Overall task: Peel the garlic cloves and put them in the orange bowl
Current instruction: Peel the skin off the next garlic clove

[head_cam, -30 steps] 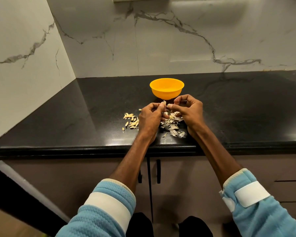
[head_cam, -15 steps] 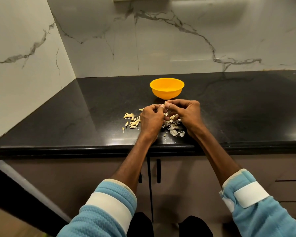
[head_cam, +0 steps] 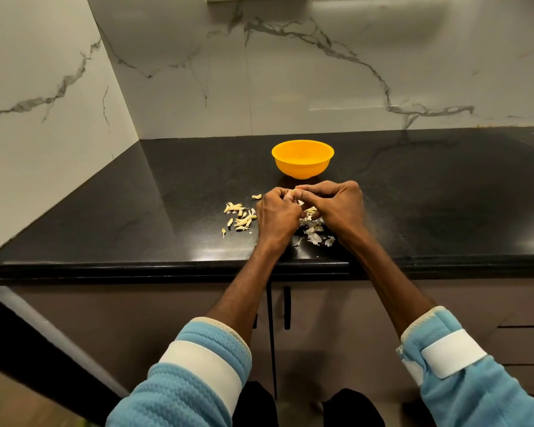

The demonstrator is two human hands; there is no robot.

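Our left hand (head_cam: 276, 217) and right hand (head_cam: 336, 208), both curled, pinch one garlic clove (head_cam: 292, 194) between them, on the near side of the orange bowl (head_cam: 302, 163). If the skin tears at once, the clove may slip into the loose skins (head_cam: 315, 234). Our fingers hide most of it.

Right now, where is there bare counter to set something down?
Widest bare patch: the black counter right of the orange bowl and the peel scraps, out to the frame edge. Another lies left of the garlic cloves, toward the left wall. Crowded: between bowl and counter edge, cloves to peels.
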